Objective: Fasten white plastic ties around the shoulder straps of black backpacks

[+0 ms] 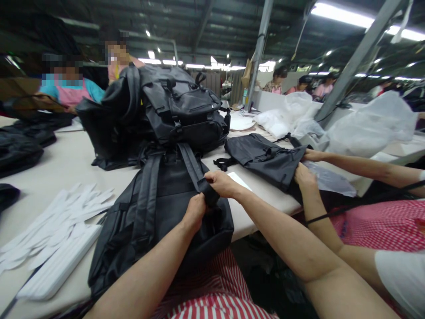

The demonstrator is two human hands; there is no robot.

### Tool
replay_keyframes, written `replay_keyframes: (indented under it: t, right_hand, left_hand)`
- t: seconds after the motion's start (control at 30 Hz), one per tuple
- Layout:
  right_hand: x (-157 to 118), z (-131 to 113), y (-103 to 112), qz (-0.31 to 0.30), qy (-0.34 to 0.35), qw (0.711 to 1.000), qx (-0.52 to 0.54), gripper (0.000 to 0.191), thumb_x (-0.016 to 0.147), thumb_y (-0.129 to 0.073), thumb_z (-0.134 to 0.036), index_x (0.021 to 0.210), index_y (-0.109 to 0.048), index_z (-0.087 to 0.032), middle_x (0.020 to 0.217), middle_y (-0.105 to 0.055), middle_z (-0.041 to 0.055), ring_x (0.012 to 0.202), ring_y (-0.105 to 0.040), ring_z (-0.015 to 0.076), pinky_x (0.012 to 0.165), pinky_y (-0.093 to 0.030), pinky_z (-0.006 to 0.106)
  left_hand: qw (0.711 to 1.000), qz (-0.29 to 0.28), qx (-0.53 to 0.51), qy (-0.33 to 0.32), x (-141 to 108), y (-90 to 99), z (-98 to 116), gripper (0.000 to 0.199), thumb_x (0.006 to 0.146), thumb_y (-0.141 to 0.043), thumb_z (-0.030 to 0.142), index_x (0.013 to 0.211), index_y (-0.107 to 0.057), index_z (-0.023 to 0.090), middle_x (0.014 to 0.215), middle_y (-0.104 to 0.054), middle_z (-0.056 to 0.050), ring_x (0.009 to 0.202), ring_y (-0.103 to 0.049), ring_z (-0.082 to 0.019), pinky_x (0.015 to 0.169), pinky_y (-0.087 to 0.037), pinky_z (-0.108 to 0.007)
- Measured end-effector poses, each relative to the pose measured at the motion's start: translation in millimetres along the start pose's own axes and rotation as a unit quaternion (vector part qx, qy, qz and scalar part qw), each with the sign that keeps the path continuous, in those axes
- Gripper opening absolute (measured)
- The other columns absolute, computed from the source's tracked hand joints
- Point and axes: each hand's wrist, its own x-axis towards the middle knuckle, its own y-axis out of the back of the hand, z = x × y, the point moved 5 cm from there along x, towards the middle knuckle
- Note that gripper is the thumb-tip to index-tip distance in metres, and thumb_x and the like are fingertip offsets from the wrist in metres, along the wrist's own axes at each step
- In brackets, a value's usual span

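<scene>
A black backpack (169,190) lies in front of me on the table with its two shoulder straps facing up. The right-hand shoulder strap (190,163) runs down to where both hands work. My left hand (195,212) is closed on the strap's lower part. Just beyond it, my right hand (221,182) pinches the same strap (208,191) from the far side. Fingertips of both hands are partly hidden by the black material.
Stacked black backpacks (179,106) stand behind mine. White strips (63,239) lie at left on the table (99,175). At right, a co-worker's hands (305,175) hold another black bag (262,157). Clear plastic bags (368,124) and a slanted post (358,62) are farther right.
</scene>
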Motion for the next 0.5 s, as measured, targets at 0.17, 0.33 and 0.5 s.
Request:
replay_keyframes:
  t: [0.17, 0.33, 0.5]
  right_hand:
    - [-1.8, -13.4, 24.7, 0.166, 0.071, 0.983, 0.045, 0.01, 0.07, -0.054, -0.022, 0.062, -0.057, -0.015, 0.064, -0.048, -0.0035, 0.063, -0.044, 0.0085, 0.057, -0.033, 0.018]
    - [4.0, 5.4, 29.7, 0.129, 0.008, 0.966, 0.223, 0.025, 0.063, -0.066, -0.036, 0.064, -0.056, -0.013, 0.059, -0.048, -0.0047, 0.054, -0.043, 0.0072, 0.05, -0.033, 0.018]
    - [-4.3, 37.0, 24.5, 0.102, -0.097, 0.974, 0.177, 0.02, 0.074, -0.057, -0.031, 0.083, -0.058, -0.013, 0.066, -0.057, -0.002, 0.055, -0.051, 0.0084, 0.054, -0.04, 0.02]
  left_hand:
    - [0.997, 0.019, 0.037, 0.061, -0.6, -1.5, -5.5, 0.037, 0.069, -0.054, 0.045, 0.071, -0.066, 0.011, 0.064, -0.066, -0.009, 0.059, -0.059, -0.017, 0.052, -0.041, -0.025]
    - [0.991, 0.06, 0.095, 0.068, -7.3, 2.0, -14.5, 0.036, 0.067, -0.06, 0.047, 0.055, -0.059, 0.012, 0.047, -0.054, -0.001, 0.042, -0.044, -0.009, 0.04, -0.03, -0.021]
    - [0.989, 0.07, 0.087, 0.093, -3.8, 7.3, -18.7, 0.026, 0.067, -0.063, 0.039, 0.062, -0.059, 0.013, 0.048, -0.054, -0.001, 0.041, -0.048, -0.01, 0.039, -0.035, -0.02]
